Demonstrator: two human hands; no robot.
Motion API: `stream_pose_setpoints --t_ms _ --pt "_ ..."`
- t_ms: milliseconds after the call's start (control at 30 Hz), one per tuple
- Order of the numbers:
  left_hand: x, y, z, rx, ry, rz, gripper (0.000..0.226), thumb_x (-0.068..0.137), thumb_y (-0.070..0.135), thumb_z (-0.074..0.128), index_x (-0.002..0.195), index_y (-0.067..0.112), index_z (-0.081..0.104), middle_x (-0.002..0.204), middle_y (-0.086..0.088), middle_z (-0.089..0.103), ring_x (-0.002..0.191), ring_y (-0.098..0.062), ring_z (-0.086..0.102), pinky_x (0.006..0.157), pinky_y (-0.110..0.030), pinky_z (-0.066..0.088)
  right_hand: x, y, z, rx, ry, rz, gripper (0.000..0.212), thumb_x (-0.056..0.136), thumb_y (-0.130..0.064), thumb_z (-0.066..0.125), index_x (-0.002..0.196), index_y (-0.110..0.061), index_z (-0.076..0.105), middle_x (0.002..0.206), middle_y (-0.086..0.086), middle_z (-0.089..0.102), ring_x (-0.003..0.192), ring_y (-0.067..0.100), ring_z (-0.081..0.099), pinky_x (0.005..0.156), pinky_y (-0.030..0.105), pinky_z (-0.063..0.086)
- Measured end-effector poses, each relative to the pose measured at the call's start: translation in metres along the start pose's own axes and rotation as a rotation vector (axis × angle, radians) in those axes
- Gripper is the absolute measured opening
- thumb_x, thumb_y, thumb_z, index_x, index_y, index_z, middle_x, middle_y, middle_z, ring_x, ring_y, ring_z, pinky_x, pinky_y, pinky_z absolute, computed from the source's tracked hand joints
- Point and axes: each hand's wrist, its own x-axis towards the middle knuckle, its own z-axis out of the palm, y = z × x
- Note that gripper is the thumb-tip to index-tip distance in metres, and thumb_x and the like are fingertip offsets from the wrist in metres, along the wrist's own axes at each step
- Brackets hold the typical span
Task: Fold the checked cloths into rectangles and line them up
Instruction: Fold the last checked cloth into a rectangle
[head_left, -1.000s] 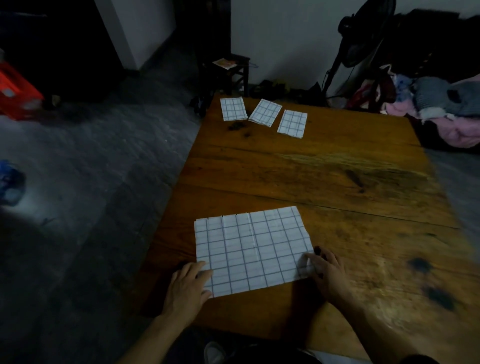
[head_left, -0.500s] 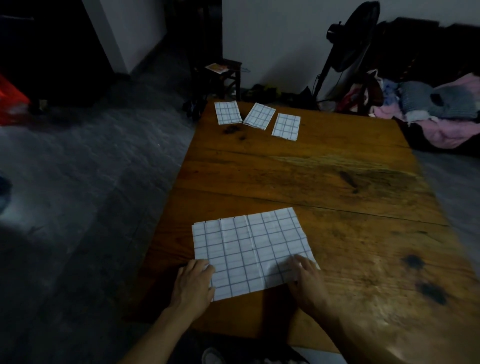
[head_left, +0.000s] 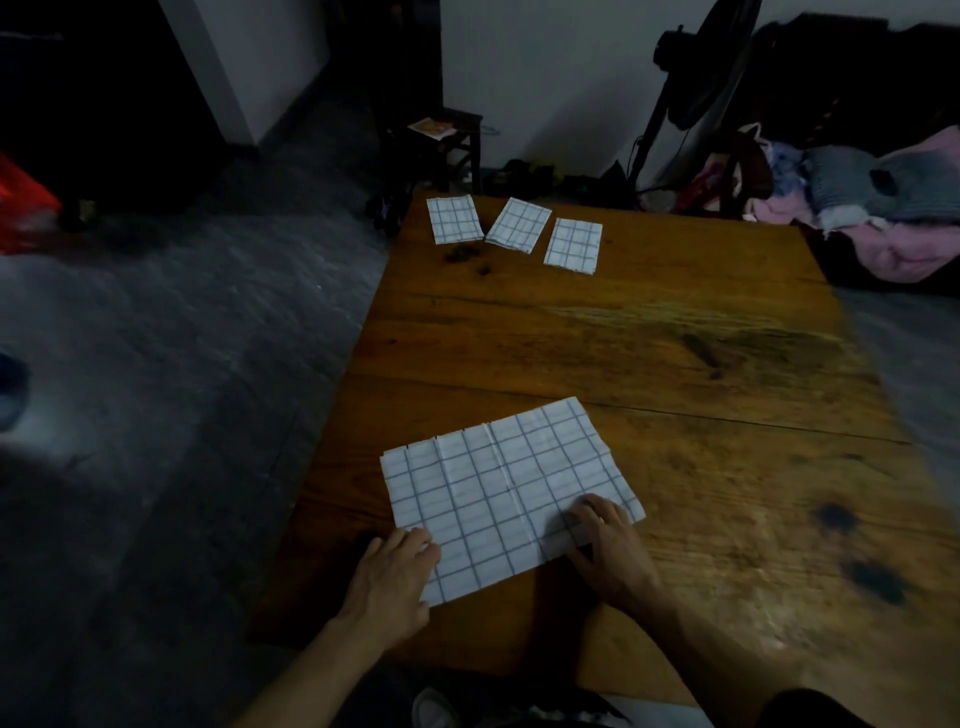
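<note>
Both hands, the left hand (head_left: 397, 566) and right hand (head_left: 605, 540), press flat-fingered on the near edge of the white blue-checked cloth (head_left: 498, 488), gripping nothing; uneven lifting may skew the fold.

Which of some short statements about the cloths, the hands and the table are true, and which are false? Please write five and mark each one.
1. Three folded checked cloths lie at the far end of the table. True.
2. The large checked cloth near the person is rolled into a tube. False: it lies spread flat.
3. The left hand touches the near left corner of the large cloth. True.
4. The right hand is lifted high above the table. False: it rests on the near right part of the large cloth.
5. The three folded cloths are stacked in one pile. False: they lie side by side in a row.
</note>
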Motion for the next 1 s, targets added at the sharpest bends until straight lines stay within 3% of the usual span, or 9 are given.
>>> stream_pose_setpoints --t_ms 100,200,267,433,533,633,733,833,1000 --pt "0.0 0.008 0.002 -0.027 0.016 -0.027 0.045 0.076 0.03 0.071 0.118 0.026 0.056 0.132 0.004 0.046 0.121 -0.019 0.045 0.098 -0.039 0.039 0.007 0.002 -0.005 -0.024 -0.021 -0.007 0.057 0.089 -0.045 0.059 0.14 -0.026 0.042 0.148 -0.004 0.034 0.135 0.016 0.031 0.109 0.031 0.038" --pt "0.002 0.01 0.005 -0.018 0.012 -0.06 0.039 0.05 0.024 0.087 0.08 0.03 0.063 0.101 0.007 0.057 0.089 -0.014 0.059 0.07 -0.032 0.049 0.009 -0.001 -0.01 -0.011 -0.046 0.017 0.056 0.09 -0.044 0.059 0.141 -0.026 0.042 0.15 -0.003 0.033 0.137 0.016 0.029 0.111 0.032 0.034" --pt "0.004 0.011 0.007 -0.001 0.063 -0.076 0.037 0.046 0.023 0.089 0.069 0.033 0.062 0.093 0.01 0.058 0.081 -0.01 0.058 0.063 -0.027 0.048 0.006 -0.004 -0.012 -0.003 -0.041 0.025 0.058 0.09 -0.042 0.06 0.142 -0.025 0.041 0.151 -0.002 0.032 0.137 0.017 0.029 0.111 0.032 0.033" --pt "0.004 0.021 -0.014 -0.143 0.14 -0.037 0.008 0.084 0.029 0.058 0.091 0.029 0.057 0.106 0.012 0.048 0.101 -0.009 0.046 0.089 -0.03 0.041 -0.004 -0.027 -0.017 0.038 0.004 -0.099 0.067 0.083 -0.051 0.064 0.142 -0.036 0.035 0.153 -0.004 0.028 0.14 0.015 0.025 0.114 0.038 0.028" --pt "0.009 0.03 -0.034 -0.218 0.218 -0.012 0.005 0.085 0.034 0.052 0.089 0.031 0.051 0.097 0.013 0.047 0.095 -0.007 0.044 0.089 -0.03 0.04 -0.004 -0.052 -0.032 0.001 -0.057 -0.239 0.072 0.079 -0.058 0.066 0.141 -0.039 0.035 0.152 -0.008 0.028 0.14 0.013 0.023 0.117 0.041 0.024" --pt "0.016 0.045 -0.059 -0.308 0.272 -0.008 0.006 0.09 0.035 0.054 0.091 0.031 0.049 0.092 0.014 0.049 0.089 -0.005 0.047 0.09 -0.028 0.041 -0.003 -0.074 -0.045 -0.032 -0.077 -0.324 0.068 0.081 -0.051 0.068 0.14 -0.036 0.038 0.147 -0.008 0.037 0.135 0.012 0.032 0.114 0.037 0.027" --pt "0.019 0.06 -0.083 -0.385 0.356 0.024 0.009 0.091 0.033 0.056 0.088 0.031 0.048 0.085 0.014 0.05 0.081 -0.002 0.048 0.09 -0.028 0.043 -0.004 -0.087 -0.05 -0.014 0.068 -0.38 0.04 0.09 -0.044 0.057 0.128 -0.032 0.052 0.124 -0.008 0.054 0.109 0.009 0.049 0.098 0.033 0.044" --pt "0.018 0.066 -0.099 -0.453 0.391 0.081 0.012 0.09 0.041 0.056 0.088 0.031 0.049 0.083 0.014 0.052 0.08 -0.001 0.049 0.088 -0.028 0.043 -0.006 -0.091 -0.058 0.022 0.143 -0.411 0.017 0.093 -0.035 0.052 0.105 -0.029 0.063 0.102 -0.011 0.058 0.087 0.005 0.053 0.079 0.03 0.052" --pt "0.012 0.036 -0.106 -0.362 0.321 0.151 0.04 0.076 0.064 0.062 0.104 0.039 0.05 0.103 0.02 0.052 0.097 -0.002 0.045 0.089 -0.029 0.035 -0.017 -0.084 -0.082 0.077 0.166 -0.395 0.021 0.093 -0.029 0.056 0.111 -0.026 0.066 0.109 -0.009 0.061 0.097 0.005 0.057 0.081 0.028 0.054"
